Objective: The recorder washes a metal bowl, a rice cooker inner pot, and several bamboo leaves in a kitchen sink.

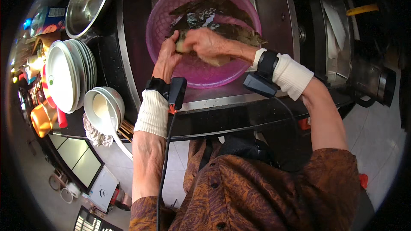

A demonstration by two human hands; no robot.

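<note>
A pink plastic basin [157, 22] stands inside a metal sink [269, 12]. Several dark, wet fish [202, 4] lie in it, some with their tails over the right rim. At the basin's left, my left hand [170, 51] holds the end of a fish with a pale belly [183, 45] between thumb and fingers. My right hand [205, 43] is blurred and lies against the same fish with curled fingers. Whether it grips the fish or something small is hidden.
Left of the sink stand a steel bowl [88, 4], stacked white plates [61, 77] and stacked bowls [102, 107] with a white ladle or spoon handle. A crumpled cloth [94, 131] and chopsticks [126, 130] lie by the black counter edge. A dark jug [369, 83] is at right.
</note>
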